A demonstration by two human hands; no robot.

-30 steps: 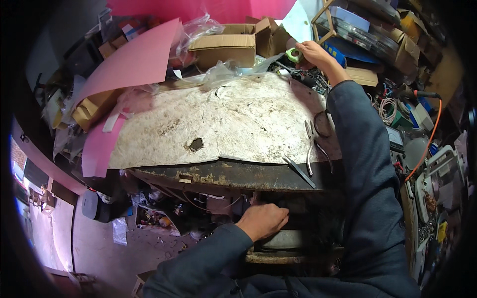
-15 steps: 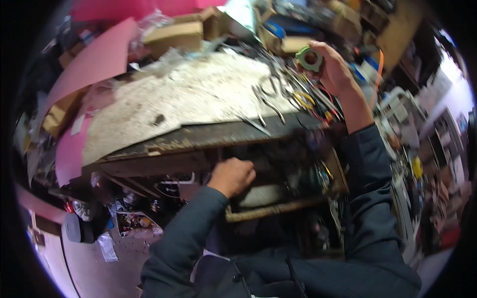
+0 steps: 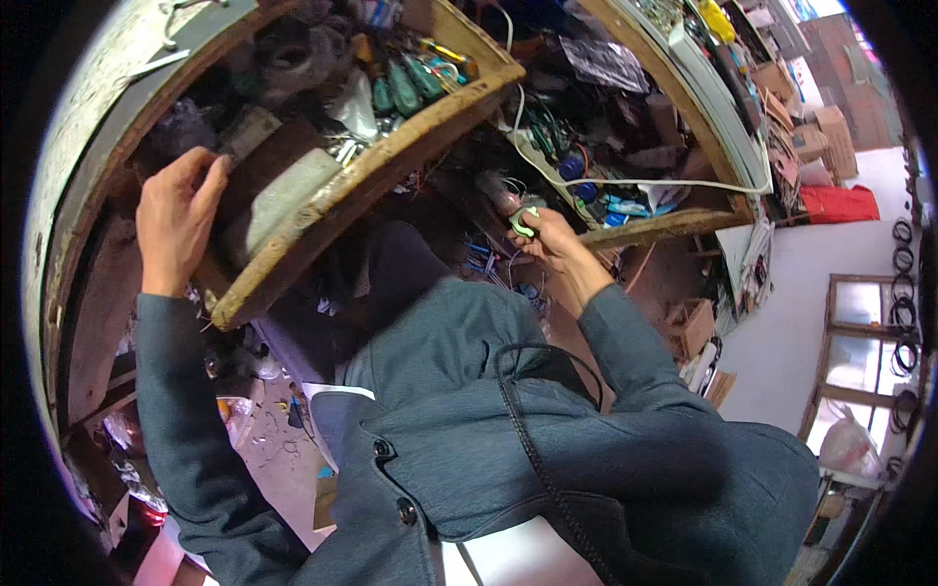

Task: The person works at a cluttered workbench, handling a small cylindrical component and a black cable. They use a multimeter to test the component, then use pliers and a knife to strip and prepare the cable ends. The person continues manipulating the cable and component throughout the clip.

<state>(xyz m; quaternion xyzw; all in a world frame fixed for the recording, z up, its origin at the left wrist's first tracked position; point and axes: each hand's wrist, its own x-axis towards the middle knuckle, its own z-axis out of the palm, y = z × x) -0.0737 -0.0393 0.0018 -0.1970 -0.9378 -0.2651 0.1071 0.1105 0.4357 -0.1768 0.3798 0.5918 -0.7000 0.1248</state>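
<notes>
At the open left drawer, my left hand hovers or rests with loosely bent fingers, thumb apart, nothing visible in it, beside a pale flat object. That wooden drawer holds several green-handled tools and other clutter. My right hand grips a light green ring-shaped item at the lower left of a second drawer, close to a pinkish object with thin wires. A white cable runs across that drawer of tangled tools and parts.
The worn bench edge curves along the left. Clutter lies on the floor below. To the right stand cardboard boxes, a red bag, a wooden crate and a window beside hanging black coils.
The view has swung down and rightward, from the bench top to the drawers. My right hand has lowered from above the bench with the green ring, down to drawer level.
</notes>
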